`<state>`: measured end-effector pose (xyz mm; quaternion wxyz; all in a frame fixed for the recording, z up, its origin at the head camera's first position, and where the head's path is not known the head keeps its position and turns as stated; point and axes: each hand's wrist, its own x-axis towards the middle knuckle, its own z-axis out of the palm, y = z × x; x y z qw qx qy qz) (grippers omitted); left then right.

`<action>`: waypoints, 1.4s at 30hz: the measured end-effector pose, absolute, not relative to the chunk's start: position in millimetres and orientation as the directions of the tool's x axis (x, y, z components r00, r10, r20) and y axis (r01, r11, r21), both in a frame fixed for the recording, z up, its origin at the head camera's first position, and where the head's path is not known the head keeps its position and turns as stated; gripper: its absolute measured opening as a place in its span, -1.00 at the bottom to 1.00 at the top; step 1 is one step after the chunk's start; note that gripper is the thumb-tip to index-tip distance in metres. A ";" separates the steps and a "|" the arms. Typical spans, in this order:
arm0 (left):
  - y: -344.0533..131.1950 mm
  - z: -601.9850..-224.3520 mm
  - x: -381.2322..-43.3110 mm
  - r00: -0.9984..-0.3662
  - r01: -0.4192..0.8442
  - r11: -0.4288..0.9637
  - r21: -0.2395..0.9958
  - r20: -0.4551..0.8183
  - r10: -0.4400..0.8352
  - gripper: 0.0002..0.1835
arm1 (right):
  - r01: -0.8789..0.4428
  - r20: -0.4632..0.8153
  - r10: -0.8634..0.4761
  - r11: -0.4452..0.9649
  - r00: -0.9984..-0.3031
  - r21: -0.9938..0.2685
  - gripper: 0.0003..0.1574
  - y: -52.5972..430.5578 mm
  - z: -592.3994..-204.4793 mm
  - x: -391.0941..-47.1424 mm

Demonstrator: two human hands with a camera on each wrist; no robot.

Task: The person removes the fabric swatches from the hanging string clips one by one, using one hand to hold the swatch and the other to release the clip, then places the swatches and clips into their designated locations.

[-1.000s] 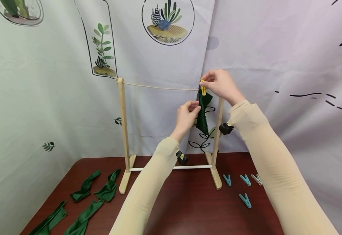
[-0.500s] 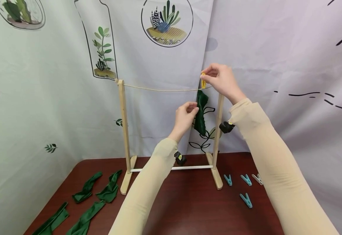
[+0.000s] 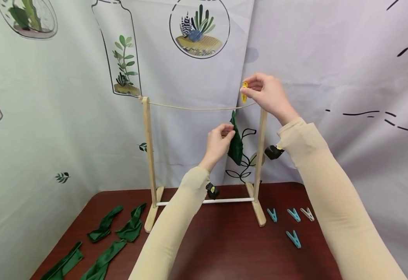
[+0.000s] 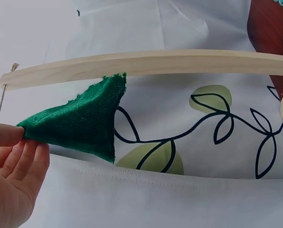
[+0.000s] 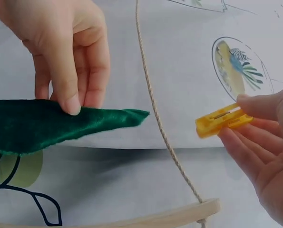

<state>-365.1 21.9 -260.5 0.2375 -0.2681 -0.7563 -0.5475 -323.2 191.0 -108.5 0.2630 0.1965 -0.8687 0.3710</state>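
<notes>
In the head view my left hand (image 3: 218,144) pinches a dark green velvety cloth (image 3: 236,146) near its upper part, and the cloth hangs down below the rope. My right hand (image 3: 270,97) holds a yellow clothespin (image 3: 244,92) between thumb and fingers, just above the thin rope (image 3: 197,109). Seen from the right wrist, the cloth's pointed tip (image 5: 136,117) ends close to the rope, and the yellow clothespin (image 5: 219,121) is apart from both. The left wrist view shows the cloth (image 4: 79,123) flaring out from the pinching thumb and fingers.
A wooden frame (image 3: 148,147) carries the rope, with a white bar (image 3: 228,200) low between its feet. Several green cloth strips (image 3: 104,225) lie at the table's left. Blue clothespins (image 3: 293,238) and a white clothespin (image 3: 307,214) lie on the right of the dark red table (image 3: 225,245).
The yellow clothespin has come up off the cloth and rope in my right hand. My left hand has drawn the cloth down and slightly left, away from the rope.
</notes>
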 end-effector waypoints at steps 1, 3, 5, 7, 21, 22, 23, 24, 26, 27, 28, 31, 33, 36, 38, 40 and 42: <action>20.7 -261.2 -364.7 -0.743 0.666 0.257 0.700 0.653 0.148 -0.77 | -0.526 0.587 -0.147 0.647 -0.796 -0.552 -0.47 191.9 -109.8 -322.7; 18.0 -262.7 -364.2 -0.744 0.665 0.257 0.701 0.652 0.147 -0.77 | -0.512 0.563 -0.145 0.637 -0.814 -0.576 -0.40 193.7 -112.6 -321.8; 14.8 -264.1 -363.7 -0.747 0.662 0.256 0.705 0.650 0.141 -0.77 | -0.503 0.542 -0.146 0.623 -0.828 -0.600 -0.35 195.1 -115.7 -321.0; 11.1 -265.5 -363.2 -0.752 0.655 0.263 0.708 0.644 0.138 -0.77 | -0.497 0.529 -0.148 0.611 -0.836 -0.616 -0.32 196.3 -118.2 -319.9; -46.5 -269.5 -343.1 -0.740 0.662 0.379 0.646 0.643 0.197 -0.74 | -0.497 0.510 -0.143 0.551 -0.848 -0.671 -0.30 221.4 -144.0 -306.8; -53.0 -268.8 -341.1 -0.738 0.663 0.391 0.638 0.645 0.198 -0.74 | -0.500 0.514 -0.138 0.538 -0.846 -0.678 -0.30 225.5 -146.4 -306.1; -59.8 -268.0 -339.1 -0.735 0.664 0.404 0.629 0.648 0.199 -0.74 | -0.500 0.516 -0.131 0.528 -0.846 -0.686 -0.31 229.6 -149.0 -305.4; -66.9 -266.9 -336.8 -0.734 0.663 0.417 0.622 0.649 0.199 -0.74 | -0.499 0.518 -0.123 0.520 -0.847 -0.693 -0.31 233.6 -151.5 -304.5; -81.5 -263.4 -331.0 -0.734 0.659 0.440 0.610 0.650 0.199 -0.74 | -0.499 0.523 -0.111 0.512 -0.845 -0.699 -0.32 241.3 -156.9 -302.3; -89.0 -261.1 -327.4 -0.734 0.656 0.454 0.602 0.650 0.199 -0.74 | -0.498 0.524 -0.106 0.516 -0.845 -0.697 -0.32 244.9 -159.8 -300.9; -96.7 -258.8 -323.4 -0.735 0.651 0.471 0.595 0.648 0.198 -0.73 | -0.494 0.528 -0.101 0.531 -0.843 -0.688 -0.34 248.2 -162.8 -299.5; -119.8 -251.7 -309.3 -0.739 0.636 0.518 0.572 0.645 0.195 -0.74 | -0.473 0.539 -0.096 0.623 -0.837 -0.624 -0.32 259.2 -172.8 -292.9; -134.3 -247.0 -299.6 -0.741 0.627 0.544 0.558 0.644 0.194 -0.73 | -0.442 0.536 -0.093 0.691 -0.839 -0.572 -0.29 267.7 -180.3 -286.4; -155.2 -241.8 -285.6 -0.739 0.616 0.580 0.533 0.646 0.190 -0.73 | -0.407 0.532 -0.093 0.758 -0.841 -0.510 -0.28 281.2 -192.6 -276.0; -168.1 -239.8 -277.9 -0.737 0.606 0.608 0.512 0.649 0.188 -0.73 | -0.392 0.529 -0.089 0.776 -0.844 -0.494 -0.29 290.6 -200.5 -269.1; -181.0 -239.5 -270.1 -0.737 0.591 0.640 0.491 0.652 0.180 -0.72 | -0.391 0.539 -0.085 0.783 -0.838 -0.484 -0.32 298.6 -207.5 -263.6; -193.5 -240.5 -261.6 -0.740 0.572 0.669 0.475 0.651 0.170 -0.72 | -0.390 0.550 -0.079 0.788 -0.831 -0.477 -0.35 304.7 -213.6 -258.2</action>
